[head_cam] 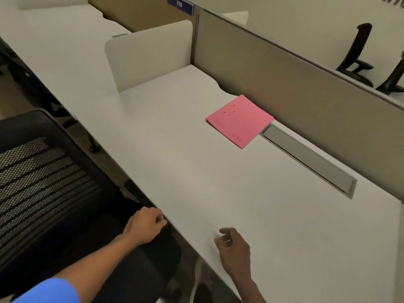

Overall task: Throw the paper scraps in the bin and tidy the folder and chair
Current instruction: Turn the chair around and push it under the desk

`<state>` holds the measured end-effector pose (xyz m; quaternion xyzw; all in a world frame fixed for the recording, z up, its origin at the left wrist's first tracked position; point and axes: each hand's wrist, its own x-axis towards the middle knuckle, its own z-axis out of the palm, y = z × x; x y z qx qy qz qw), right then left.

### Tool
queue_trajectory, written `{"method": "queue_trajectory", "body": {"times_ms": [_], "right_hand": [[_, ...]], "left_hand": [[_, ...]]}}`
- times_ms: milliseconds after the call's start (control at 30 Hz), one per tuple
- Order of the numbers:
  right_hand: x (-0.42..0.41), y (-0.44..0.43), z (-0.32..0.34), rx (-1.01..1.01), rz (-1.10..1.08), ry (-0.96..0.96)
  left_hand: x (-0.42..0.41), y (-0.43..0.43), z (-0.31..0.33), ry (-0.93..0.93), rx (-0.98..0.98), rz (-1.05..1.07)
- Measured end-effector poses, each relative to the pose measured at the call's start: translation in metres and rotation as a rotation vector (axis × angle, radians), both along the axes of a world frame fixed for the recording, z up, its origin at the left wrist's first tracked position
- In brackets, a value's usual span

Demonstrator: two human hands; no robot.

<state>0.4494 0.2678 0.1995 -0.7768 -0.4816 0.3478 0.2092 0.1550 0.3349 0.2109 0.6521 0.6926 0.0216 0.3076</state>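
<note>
A pink folder [240,121] lies flat on the white desk [196,171], near the grey back partition. A black mesh-backed office chair [43,182] stands at the left, its seat under the desk edge. My left hand [146,226] is curled into a fist at the desk's front edge, over the chair's seat or armrest; whether it grips anything I cannot tell. Over the desk's near part hovers my right hand [234,248], fingers loosely bent and apart, holding nothing. No paper scraps and no bin are in view.
A grey cable flap [306,158] is set into the desk beside the folder. A white side divider [150,55] and the grey partition [295,79] bound the desk. Other black chairs [358,57] stand beyond the partition.
</note>
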Motion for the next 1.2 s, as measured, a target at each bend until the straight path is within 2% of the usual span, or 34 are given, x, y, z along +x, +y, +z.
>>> {"method": "queue_trajectory", "body": {"times_ms": [167, 300, 567, 733, 900, 1200], "right_hand": [[-0.015, -0.060, 0.000, -0.014, 0.090, -0.036], [-0.012, -0.096, -0.006, -0.069, 0.261, -0.113], [-0.004, -0.177, -0.025, -0.190, 0.411, -0.107], [-0.012, -0.232, -0.036, -0.265, 0.497, -0.083], [-0.026, -0.280, -0.038, -0.242, 0.542, -0.089], [-0.071, -0.348, -0.036, -0.267, 0.680, -0.113]], "left_hand": [[-0.026, -0.086, -0.022, 0.012, -0.033, 0.015], [-0.030, -0.141, -0.027, 0.018, -0.115, 0.069], [-0.030, -0.231, -0.038, -0.024, -0.279, 0.111], [-0.028, -0.294, -0.046, 0.008, -0.271, 0.172], [-0.030, -0.366, -0.039, 0.033, -0.275, 0.198], [-0.077, -0.468, -0.024, 0.041, -0.267, 0.315]]}}
